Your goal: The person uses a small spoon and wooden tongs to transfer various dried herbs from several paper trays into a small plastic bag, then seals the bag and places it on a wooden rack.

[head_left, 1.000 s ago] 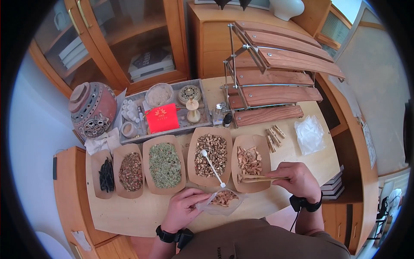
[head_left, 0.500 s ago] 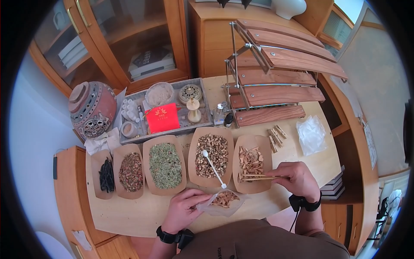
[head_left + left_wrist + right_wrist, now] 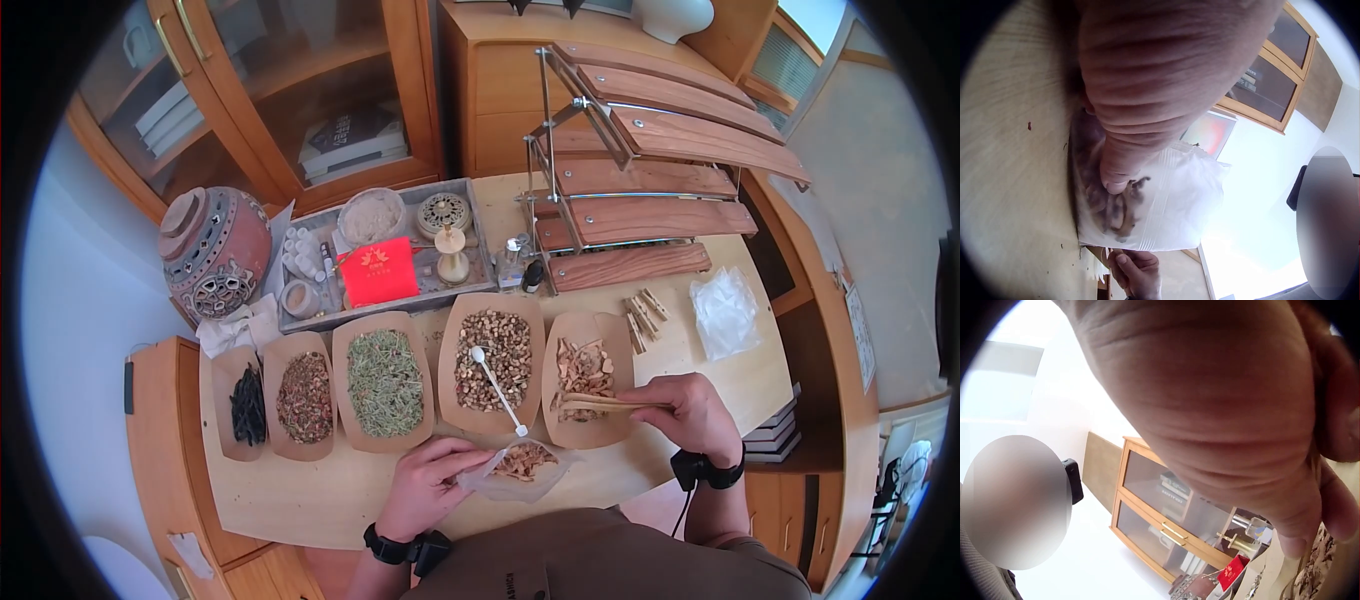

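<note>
My left hand (image 3: 428, 485) pinches the edge of a small translucent sachet (image 3: 500, 486) just above the table's front edge. Brown dried chips show in its open mouth, and in the left wrist view my thumb lies across the bag (image 3: 1172, 200). With my right hand (image 3: 695, 415) I hold wooden tweezers (image 3: 630, 405), their tips down over more dried chips (image 3: 583, 362) in the rightmost kraft-paper tray (image 3: 618, 345). Beside it, a tray of chopped brown bits (image 3: 490, 345) carries a small white spoon (image 3: 495, 382) that leans toward the sachet.
Leftward stand trays of green dried herb (image 3: 385, 380), reddish bits (image 3: 305, 400) and black strips (image 3: 248, 405). Behind are a grey tray (image 3: 405, 312) with a red packet (image 3: 380, 273) and a slatted wooden rack (image 3: 640, 220). Clothespins (image 3: 645, 318) and a plastic bag (image 3: 722, 315) lie right.
The tweezers have shifted slightly at their tips over the dried chips, lifting a little. My left hand and the sachet stay nearly where they were.
</note>
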Demonstrator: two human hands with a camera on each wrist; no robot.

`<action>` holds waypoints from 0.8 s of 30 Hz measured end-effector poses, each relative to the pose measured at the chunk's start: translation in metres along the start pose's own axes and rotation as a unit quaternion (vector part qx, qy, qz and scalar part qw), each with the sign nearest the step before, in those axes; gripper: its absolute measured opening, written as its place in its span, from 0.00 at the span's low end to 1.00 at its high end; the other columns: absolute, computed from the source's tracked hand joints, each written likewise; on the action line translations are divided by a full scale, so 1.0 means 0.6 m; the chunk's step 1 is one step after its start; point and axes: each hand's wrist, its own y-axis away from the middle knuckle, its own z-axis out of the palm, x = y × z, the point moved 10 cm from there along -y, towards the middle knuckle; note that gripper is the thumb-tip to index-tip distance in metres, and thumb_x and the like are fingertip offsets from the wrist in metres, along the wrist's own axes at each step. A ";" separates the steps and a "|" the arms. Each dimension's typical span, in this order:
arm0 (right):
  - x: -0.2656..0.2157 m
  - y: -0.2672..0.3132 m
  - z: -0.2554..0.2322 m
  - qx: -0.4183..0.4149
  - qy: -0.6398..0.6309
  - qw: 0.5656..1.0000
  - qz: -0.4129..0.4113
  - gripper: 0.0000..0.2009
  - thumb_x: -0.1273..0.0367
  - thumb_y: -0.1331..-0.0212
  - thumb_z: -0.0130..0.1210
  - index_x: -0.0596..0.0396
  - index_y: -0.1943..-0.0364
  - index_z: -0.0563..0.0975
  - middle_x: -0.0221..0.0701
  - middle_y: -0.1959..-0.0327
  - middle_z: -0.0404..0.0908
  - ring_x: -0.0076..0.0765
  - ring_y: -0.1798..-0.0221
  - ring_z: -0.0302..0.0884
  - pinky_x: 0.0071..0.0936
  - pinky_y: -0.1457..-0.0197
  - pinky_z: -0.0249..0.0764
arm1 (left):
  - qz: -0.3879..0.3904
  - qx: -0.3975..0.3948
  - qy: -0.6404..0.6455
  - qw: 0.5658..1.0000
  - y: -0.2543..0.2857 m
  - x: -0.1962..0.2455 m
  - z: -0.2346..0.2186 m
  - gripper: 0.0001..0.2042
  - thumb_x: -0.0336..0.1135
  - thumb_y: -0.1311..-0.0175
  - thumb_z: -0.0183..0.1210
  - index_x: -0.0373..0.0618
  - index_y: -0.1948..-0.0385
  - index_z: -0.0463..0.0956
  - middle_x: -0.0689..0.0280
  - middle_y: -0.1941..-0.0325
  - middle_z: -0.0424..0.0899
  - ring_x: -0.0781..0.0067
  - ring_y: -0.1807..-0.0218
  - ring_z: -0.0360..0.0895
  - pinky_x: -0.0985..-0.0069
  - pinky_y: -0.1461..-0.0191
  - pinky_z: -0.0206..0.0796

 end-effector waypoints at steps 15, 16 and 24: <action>0.005 0.003 0.009 -0.009 -0.015 1.000 0.003 0.17 0.73 0.44 0.73 0.51 0.48 0.89 0.40 0.65 0.89 0.48 0.65 0.86 0.36 0.61 0.81 | 0.014 0.015 -0.011 1.000 -0.003 0.008 -0.003 0.16 0.29 0.41 0.72 0.51 0.49 0.91 0.65 0.56 0.89 0.65 0.59 0.86 0.70 0.56 0.79; 0.005 0.004 0.009 -0.012 -0.013 1.000 0.006 0.17 0.73 0.44 0.73 0.51 0.48 0.89 0.40 0.65 0.89 0.49 0.65 0.86 0.36 0.61 0.81 | 0.017 0.016 -0.013 1.000 -0.003 0.009 -0.004 0.16 0.28 0.41 0.72 0.51 0.49 0.91 0.65 0.56 0.89 0.65 0.59 0.86 0.70 0.56 0.79; -0.003 0.006 0.011 -0.028 -0.015 0.999 0.010 0.17 0.73 0.44 0.72 0.52 0.48 0.89 0.41 0.63 0.89 0.50 0.64 0.87 0.36 0.59 0.81 | 0.016 0.014 -0.006 1.000 -0.002 0.005 -0.002 0.18 0.27 0.43 0.72 0.51 0.48 0.91 0.65 0.56 0.89 0.65 0.58 0.86 0.69 0.55 0.80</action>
